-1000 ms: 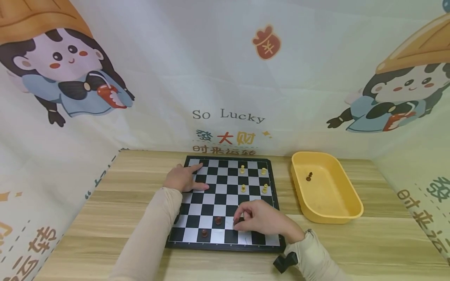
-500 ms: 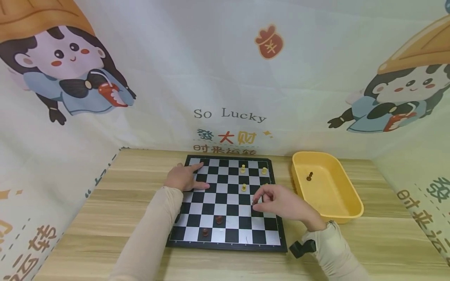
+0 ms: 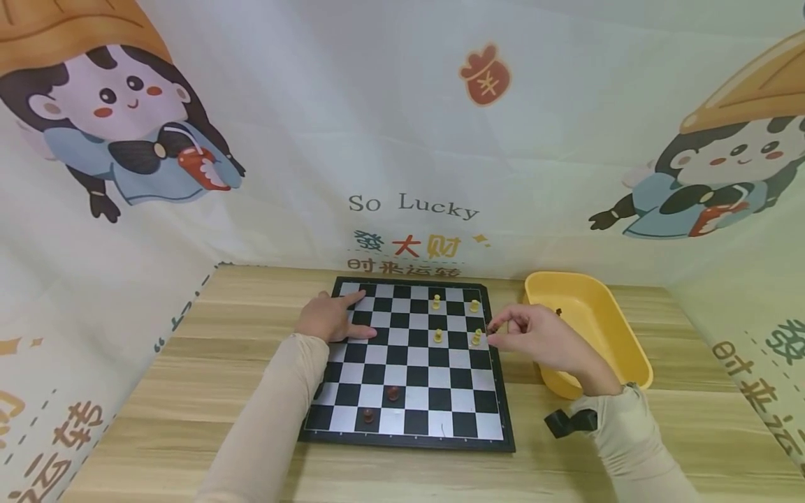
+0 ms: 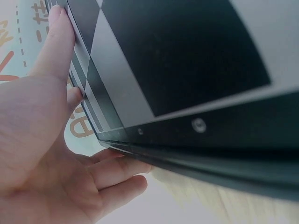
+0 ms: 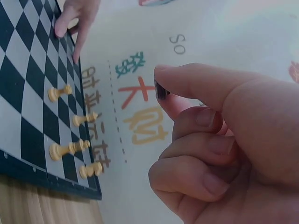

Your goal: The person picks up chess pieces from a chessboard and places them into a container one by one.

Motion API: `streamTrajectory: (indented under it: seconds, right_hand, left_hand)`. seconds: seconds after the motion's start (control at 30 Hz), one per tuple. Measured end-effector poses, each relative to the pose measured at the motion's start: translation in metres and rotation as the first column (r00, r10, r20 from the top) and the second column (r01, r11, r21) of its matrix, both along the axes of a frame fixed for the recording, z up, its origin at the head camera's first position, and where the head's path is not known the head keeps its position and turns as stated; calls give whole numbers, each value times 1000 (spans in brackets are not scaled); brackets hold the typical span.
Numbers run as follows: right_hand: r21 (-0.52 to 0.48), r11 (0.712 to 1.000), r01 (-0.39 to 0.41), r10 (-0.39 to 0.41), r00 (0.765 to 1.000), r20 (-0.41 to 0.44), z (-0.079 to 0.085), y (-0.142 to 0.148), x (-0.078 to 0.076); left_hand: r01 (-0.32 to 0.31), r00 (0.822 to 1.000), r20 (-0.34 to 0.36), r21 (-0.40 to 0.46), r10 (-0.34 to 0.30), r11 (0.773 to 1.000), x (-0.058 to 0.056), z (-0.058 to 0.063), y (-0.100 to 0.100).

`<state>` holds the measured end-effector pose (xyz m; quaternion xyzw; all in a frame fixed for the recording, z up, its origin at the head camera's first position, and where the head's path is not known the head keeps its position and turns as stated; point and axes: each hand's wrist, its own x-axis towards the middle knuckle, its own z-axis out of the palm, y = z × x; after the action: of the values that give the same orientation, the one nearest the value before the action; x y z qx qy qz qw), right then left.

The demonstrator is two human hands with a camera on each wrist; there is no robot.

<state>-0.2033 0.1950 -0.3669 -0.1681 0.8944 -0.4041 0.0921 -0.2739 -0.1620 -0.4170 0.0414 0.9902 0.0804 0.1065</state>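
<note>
My left hand (image 3: 323,319) rests on the left side of the chessboard (image 3: 407,376), thumb and index finger stretched over the squares. In the left wrist view its other fingers (image 4: 117,172) lie along the board's outer edge. My right hand (image 3: 542,340) is in the air by the board's right edge. Between thumb and index finger it pinches a small dark chess piece (image 5: 161,91), mostly hidden by the fingertips. Several pale yellow chess pieces (image 3: 437,336) stand at the board's far right. Two brown-red chess pieces (image 3: 393,393) stand near its front left.
Right of the board is a yellow tray (image 3: 619,335), partly covered by my right hand. One dark chess piece (image 3: 558,312) inside it just shows above the hand. A printed cloth (image 3: 402,140) hangs behind the wooden table (image 3: 239,335).
My right hand has lifted the dark chess piece off the board's front squares and carried it right and away from me, past the board's right edge. The left hand has stayed put.
</note>
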Motion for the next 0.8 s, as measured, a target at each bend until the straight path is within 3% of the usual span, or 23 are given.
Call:
streamTrajectory:
  seconds: [0.47,0.8]
  right_hand:
    - [12,995,96,-95,994,-59,-1,44,-6]
    - [1,988,153,-153,988,-14,6,76,-6]
  left_hand:
    - [-6,1000,-1,11,6,1000,-2,-3,-1]
    - [3,1000,-28,6,-3,1000,1,-2,0]
